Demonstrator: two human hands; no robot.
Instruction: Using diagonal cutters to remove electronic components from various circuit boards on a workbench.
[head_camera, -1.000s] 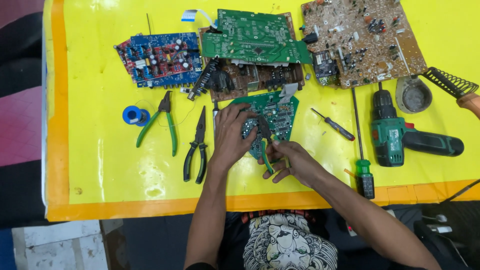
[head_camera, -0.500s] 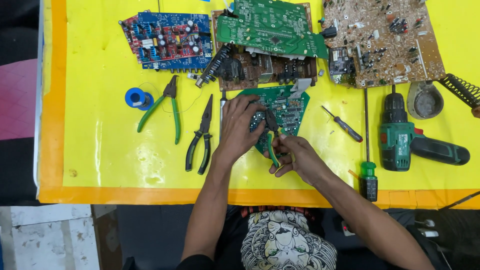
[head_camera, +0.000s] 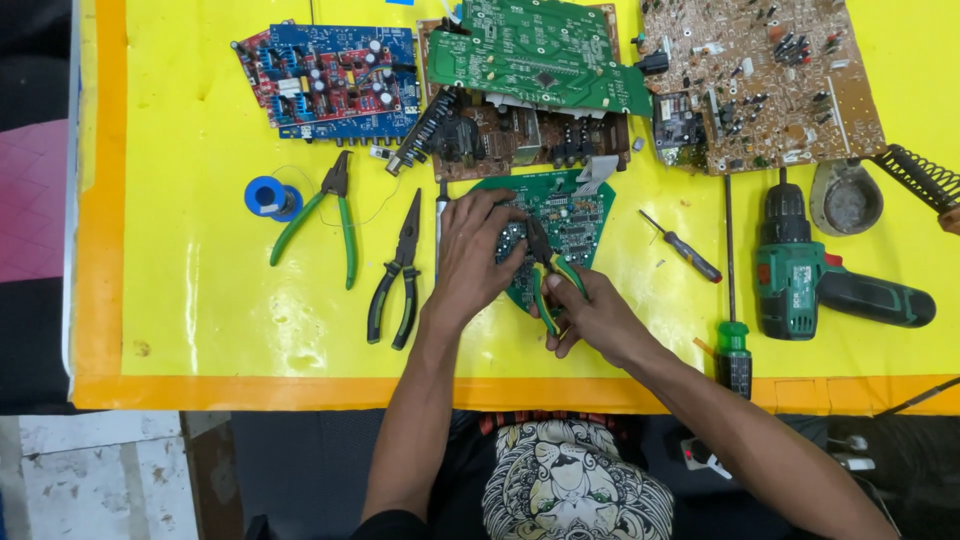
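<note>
a small green circuit board (head_camera: 565, 215) lies flat on the yellow table (head_camera: 200, 300), near its front edge and just below a brown board (head_camera: 520, 140) with dark heat sinks. the left hand (head_camera: 470, 255) rests on the small board's left part, palm down, fingers spread and pressing it to the table. the right hand (head_camera: 590, 315) is closed around the green handles of a small pair of cutters (head_camera: 545, 265), whose dark nose points up onto the board, close beside the left fingertips; whether the nose grips a part cannot be told.

left of the hands, black-handled long-nose pliers (head_camera: 395, 275) lie on the table, and further left green-handled pliers (head_camera: 325, 215) beside a blue spool of solder wire (head_camera: 268, 197). a thin tool with a pale handle (head_camera: 440, 215) lies partly under the left hand. right of the small board lies a small dark screwdriver (head_camera: 682, 247), then a long screwdriver with a green and black handle (head_camera: 733, 345) reaching to the table's front edge, then a green and black cordless drill (head_camera: 800, 275) on its side.

along the far side, a blue board with red parts (head_camera: 330, 80) sits at the left, a larger green board (head_camera: 540, 55) lies tilted over the brown one, and a big tan board (head_camera: 765, 80) fills the right. below that stands a round grey holder (head_camera: 845, 200) with a coiled spring stand (head_camera: 920, 178) beside it.

an orange border (head_camera: 250, 390) runs along the table's front and left edges.
</note>
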